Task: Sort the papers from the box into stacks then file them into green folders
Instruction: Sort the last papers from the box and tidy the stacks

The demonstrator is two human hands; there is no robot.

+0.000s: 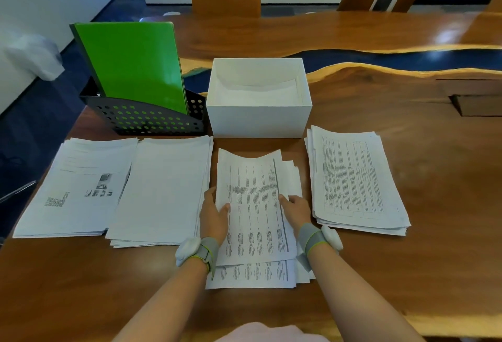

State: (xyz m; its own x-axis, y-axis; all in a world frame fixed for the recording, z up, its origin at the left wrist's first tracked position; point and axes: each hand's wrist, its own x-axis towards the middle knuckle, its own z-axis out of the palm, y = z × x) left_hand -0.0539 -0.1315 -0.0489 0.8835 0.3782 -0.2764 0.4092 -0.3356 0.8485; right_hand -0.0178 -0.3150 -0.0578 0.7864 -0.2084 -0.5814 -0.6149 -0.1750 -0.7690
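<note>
White sheet [252,205] pinched at its side edges by my left hand [214,214] and right hand [296,207].
Stacks [353,178] flank it on the bench [434,246]; box [258,121] and green folders [130,64] stand behind.

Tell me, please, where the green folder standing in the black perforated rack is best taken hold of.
I would pinch its top edge from above: the green folder stands nearly upright, its bottom sunk in the black perforated rack, leaving only the upper part free.
</note>
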